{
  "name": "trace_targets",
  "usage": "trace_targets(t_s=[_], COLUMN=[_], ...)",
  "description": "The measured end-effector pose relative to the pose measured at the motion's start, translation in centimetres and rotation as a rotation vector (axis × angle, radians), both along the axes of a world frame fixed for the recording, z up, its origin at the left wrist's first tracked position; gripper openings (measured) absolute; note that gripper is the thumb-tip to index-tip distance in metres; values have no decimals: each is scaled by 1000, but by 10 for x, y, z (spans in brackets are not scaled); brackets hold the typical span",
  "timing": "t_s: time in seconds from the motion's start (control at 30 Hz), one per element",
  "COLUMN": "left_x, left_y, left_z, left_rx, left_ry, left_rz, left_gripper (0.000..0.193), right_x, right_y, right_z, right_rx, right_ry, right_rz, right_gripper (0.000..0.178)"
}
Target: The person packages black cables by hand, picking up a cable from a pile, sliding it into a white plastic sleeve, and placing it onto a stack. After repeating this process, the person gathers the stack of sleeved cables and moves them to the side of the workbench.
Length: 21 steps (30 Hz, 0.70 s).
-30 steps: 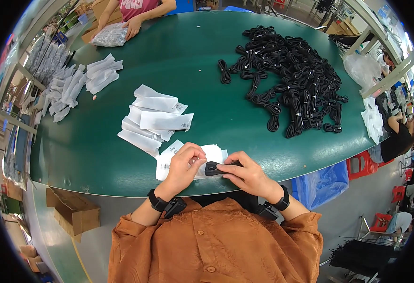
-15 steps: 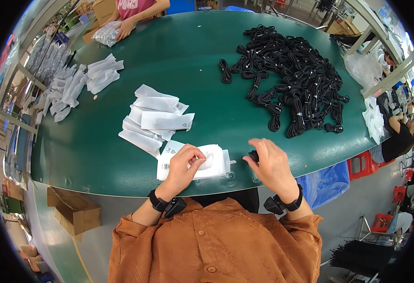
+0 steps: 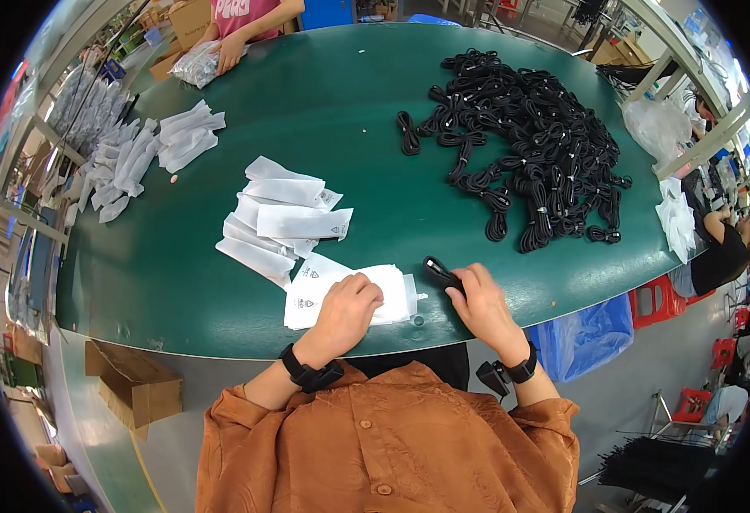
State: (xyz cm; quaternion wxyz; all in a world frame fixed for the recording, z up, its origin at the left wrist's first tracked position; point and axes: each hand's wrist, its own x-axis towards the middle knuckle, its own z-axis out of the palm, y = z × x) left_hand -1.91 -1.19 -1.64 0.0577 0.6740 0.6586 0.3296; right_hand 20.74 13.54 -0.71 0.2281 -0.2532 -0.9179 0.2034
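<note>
A stack of flat white bags (image 3: pixel 395 286) with small dark print lies near the table's front edge. My left hand (image 3: pixel 345 312) rests over it with curled fingers, the fingertips gathered on the top bag. In my right hand (image 3: pixel 484 308) is a coiled black cable (image 3: pixel 440 272), gripped between thumb and fingers just right of the stack; its far end sticks out toward the upper left. Beyond the stack lie several filled white bags (image 3: pixel 285 188), overlapping one another. A large heap of coiled black cables (image 3: pixel 555 145) covers the table's right side.
More filled white bags (image 3: pixel 191 137) are piled at the far left of the green table (image 3: pixel 324 103). Across the table, a person's hands (image 3: pixel 231 51) hold a clear plastic bag (image 3: pixel 195 65). An opened cardboard box (image 3: pixel 140 385) stands on the floor at left, a blue plastic bag (image 3: pixel 593 338) at right.
My right hand has turned and lowered slightly, so the black cable now shows pointing away. My left hand has shifted right a little, its pinch now flatter over the stack.
</note>
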Motion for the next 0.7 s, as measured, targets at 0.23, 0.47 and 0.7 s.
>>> trace_targets(t_s=[0.23, 0.47, 0.7], left_x=[-5, -5, 0], left_y=[3, 0, 7], left_z=[10, 11, 27], left_rx=[-178, -31, 123], left_ry=[-397, -438, -200], left_rz=[94, -43, -177], left_gripper=[9, 9, 15], right_x=[-10, -14, -24], right_y=[-25, -23, -30], right_z=[14, -1, 2], right_rx=[-304, -297, -698], right_ry=[109, 10, 213], right_rz=[169, 323, 235], right_gripper=[25, 24, 26])
